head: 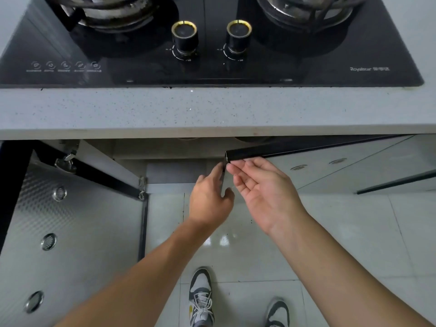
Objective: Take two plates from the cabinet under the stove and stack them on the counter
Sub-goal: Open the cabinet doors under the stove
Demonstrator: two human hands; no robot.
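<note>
Below the grey speckled counter (212, 109), the cabinet under the stove stands open. Its left door (70, 232) is swung wide and shows a metallic inner face. The right door (330, 166) is partly open. My left hand (210, 197) grips that door's free edge, fingers behind it and thumb in front. My right hand (264, 192) is open, palm up, with its fingertips at the door's top corner. Only a pale shelf (174, 171) shows inside the cabinet. No plates are in sight.
A black glass gas stove (212, 74) with two knobs (184, 38) and two burners fills the counter's back. The left door's hinge (67, 161) juts out at the upper left. My two shoes (200, 298) stand on the pale tiled floor.
</note>
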